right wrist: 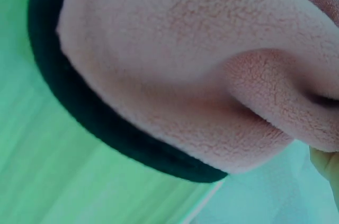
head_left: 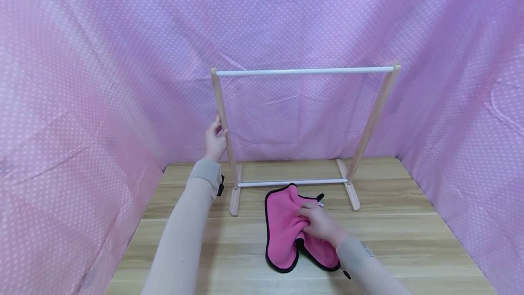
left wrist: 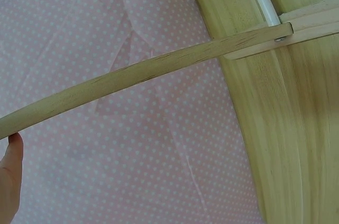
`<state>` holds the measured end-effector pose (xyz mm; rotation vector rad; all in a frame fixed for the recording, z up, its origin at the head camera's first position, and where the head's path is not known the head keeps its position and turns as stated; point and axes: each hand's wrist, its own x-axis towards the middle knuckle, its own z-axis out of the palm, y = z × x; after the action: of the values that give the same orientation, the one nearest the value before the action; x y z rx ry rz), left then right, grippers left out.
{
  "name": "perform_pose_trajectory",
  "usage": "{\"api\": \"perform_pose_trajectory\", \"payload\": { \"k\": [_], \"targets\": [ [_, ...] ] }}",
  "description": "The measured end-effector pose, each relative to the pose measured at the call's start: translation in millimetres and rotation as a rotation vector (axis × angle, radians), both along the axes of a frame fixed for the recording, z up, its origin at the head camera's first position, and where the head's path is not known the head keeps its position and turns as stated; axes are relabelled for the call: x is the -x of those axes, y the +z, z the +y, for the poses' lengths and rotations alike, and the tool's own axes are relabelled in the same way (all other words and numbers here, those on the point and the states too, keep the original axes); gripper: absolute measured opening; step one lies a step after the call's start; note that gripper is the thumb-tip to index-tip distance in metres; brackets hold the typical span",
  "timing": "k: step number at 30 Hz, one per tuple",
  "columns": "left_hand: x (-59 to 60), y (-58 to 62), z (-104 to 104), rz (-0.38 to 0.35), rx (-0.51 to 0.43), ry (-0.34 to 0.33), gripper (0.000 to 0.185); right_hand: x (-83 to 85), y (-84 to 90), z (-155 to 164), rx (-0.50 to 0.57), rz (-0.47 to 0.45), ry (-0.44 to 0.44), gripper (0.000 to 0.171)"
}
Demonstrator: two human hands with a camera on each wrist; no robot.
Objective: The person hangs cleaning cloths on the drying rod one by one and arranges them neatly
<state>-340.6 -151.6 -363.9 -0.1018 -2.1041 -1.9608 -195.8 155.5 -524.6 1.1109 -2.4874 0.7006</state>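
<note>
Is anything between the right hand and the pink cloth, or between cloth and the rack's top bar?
Nothing visible: the right hand pinches the pink cloth. The lower bar lies beyond it, but the way to the top bar looks open.

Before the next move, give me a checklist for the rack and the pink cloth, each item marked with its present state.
1. Rack upright, feet on the table: ok.
2. Left hand at the rack's left post: ok, touching it.
3. Right hand holding the pink cloth: ok, fabric gathered at the fingers.
4. Top bar free: ok, nothing hangs on it.
5. Cloth smooth: not ok, it is creased and folded.
6. Cloth fully off the table: cannot tell from these views.
</note>
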Motion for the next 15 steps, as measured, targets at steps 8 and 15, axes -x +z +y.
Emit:
{"api": "perform_pose_trajectory", "payload": {
  "k": [8, 15],
  "targets": [
    [-3.0, 0.3, 2.3, -0.007, 0.033, -0.01, 0.064, 5.8, 29.5, 6.1, 0.022, 0.081, -0.022, 0.033],
    [-5.5, 0.6, -0.2, 0.002, 0.017, -0.02, 0.063, 11.2, 59.4, 5.1, 0.034, 0.118, -0.006, 0.032]
  ]
}}
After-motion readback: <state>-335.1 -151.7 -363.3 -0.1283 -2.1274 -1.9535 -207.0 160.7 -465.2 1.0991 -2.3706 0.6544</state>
